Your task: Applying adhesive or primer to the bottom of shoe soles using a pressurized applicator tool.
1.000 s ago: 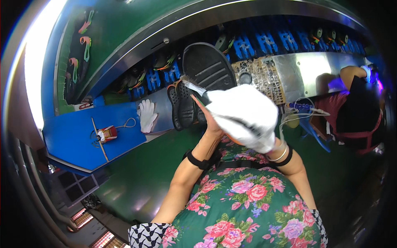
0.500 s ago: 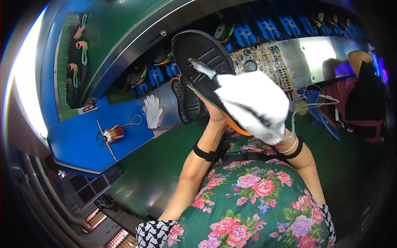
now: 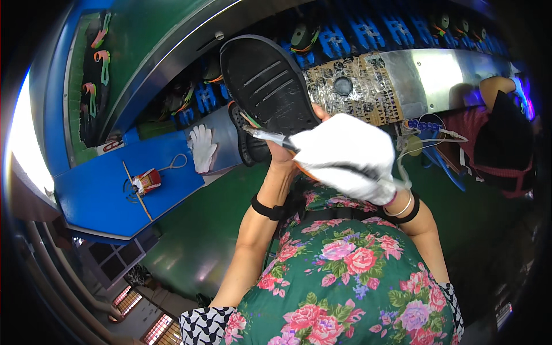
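My left hand (image 3: pixel 280 155), bare, is closed round a black shoe sole (image 3: pixel 265 86) with an orange edge. The sole's grooved inner face is turned up, and fingertips show at its right edge. A white glove covers my right hand (image 3: pixel 348 152), which is closed on a slim brush (image 3: pixel 265 135) with a worn, crusted tip. That tip lies over the sole's lower left edge; touching or just above it, I cannot tell. Behind my left hand, another black sole (image 3: pixel 244 135) with small holes rests at the bench edge, partly hidden.
A white glove (image 3: pixel 202 148) lies by the blue table (image 3: pixel 95 192), which also holds a red-and-white container (image 3: pixel 148 180) with a stick across it. Blue holders (image 3: pixel 368 34) line the far side. Cardboard (image 3: pixel 368 86) covers the metal bench. Another person (image 3: pixel 497 126) is at the right.
The brush tip has moved from the sole's upper middle down to its lower left edge. The sole has shifted slightly left, and fingertips now show at its right side.
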The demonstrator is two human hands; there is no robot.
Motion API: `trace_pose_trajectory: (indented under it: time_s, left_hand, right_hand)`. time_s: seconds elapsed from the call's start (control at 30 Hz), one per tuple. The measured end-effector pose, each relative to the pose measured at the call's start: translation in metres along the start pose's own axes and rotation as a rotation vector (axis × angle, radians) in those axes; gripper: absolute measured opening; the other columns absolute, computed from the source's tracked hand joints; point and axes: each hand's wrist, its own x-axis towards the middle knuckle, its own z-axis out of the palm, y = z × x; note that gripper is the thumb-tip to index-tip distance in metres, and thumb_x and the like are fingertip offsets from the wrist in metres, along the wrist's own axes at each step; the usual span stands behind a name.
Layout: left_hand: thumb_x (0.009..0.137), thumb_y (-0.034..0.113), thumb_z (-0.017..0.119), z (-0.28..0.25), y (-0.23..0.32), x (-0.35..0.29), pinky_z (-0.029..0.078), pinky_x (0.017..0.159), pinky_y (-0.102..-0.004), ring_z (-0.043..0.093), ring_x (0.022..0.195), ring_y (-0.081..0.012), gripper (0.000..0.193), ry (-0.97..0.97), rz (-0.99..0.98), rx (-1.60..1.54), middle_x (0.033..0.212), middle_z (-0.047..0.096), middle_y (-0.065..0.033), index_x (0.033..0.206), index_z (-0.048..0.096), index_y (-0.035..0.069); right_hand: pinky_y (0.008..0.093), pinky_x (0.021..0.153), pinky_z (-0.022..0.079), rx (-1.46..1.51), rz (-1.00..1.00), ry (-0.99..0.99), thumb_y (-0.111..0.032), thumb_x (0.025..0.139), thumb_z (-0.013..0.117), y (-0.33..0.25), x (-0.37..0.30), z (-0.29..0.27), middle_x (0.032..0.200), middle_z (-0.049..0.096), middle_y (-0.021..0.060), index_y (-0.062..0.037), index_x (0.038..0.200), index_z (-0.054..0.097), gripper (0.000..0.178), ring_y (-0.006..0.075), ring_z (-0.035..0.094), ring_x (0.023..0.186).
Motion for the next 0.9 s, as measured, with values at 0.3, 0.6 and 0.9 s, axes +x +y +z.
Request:
trace_pose_trajectory:
  time_s: [0.3, 0.6, 0.9]
  left_hand:
    - [0.062, 0.109, 0.030, 0.013, 0.011, 0.003, 0.053, 0.096, -0.0455, 0.065, 0.105, -0.0326, 0.131, 0.030, -0.054, 0.234, 0.108, 0.066, -0.0221, 0.117, 0.059, -0.005]
    - [0.078, 0.090, 0.057, 0.016, 0.022, 0.008, 0.049, 0.102, -0.0458, 0.061, 0.109, -0.0302, 0.102, -0.008, 0.007, 0.335, 0.109, 0.065, -0.0164, 0.120, 0.057, -0.003]
    - [0.066, 0.107, 0.031, 0.030, 0.019, 0.016, 0.054, 0.092, -0.0478, 0.065, 0.101, -0.0362, 0.129, 0.052, 0.239, 0.220, 0.100, 0.066, -0.0233, 0.118, 0.058, -0.008]
  right_hand:
    - [0.0382, 0.092, 0.057, 0.159, 0.121, -0.005, -0.003, 0.084, 0.078, -0.005, -0.004, -0.004, 0.108, 0.078, 0.0086, -0.0088, 0.111, 0.079, 0.028, 0.0263, 0.073, 0.099]
    - [0.0380, 0.084, 0.058, -0.011, 0.007, -0.071, -0.003, 0.083, 0.078, -0.003, -0.010, -0.008, 0.114, 0.076, 0.0062, -0.0110, 0.114, 0.078, 0.033, 0.0266, 0.072, 0.099]
    - [0.0367, 0.080, 0.058, -0.041, 0.052, -0.027, -0.006, 0.079, 0.084, -0.009, -0.016, -0.003, 0.104, 0.078, 0.0070, -0.0105, 0.107, 0.079, 0.029, 0.0259, 0.073, 0.091]
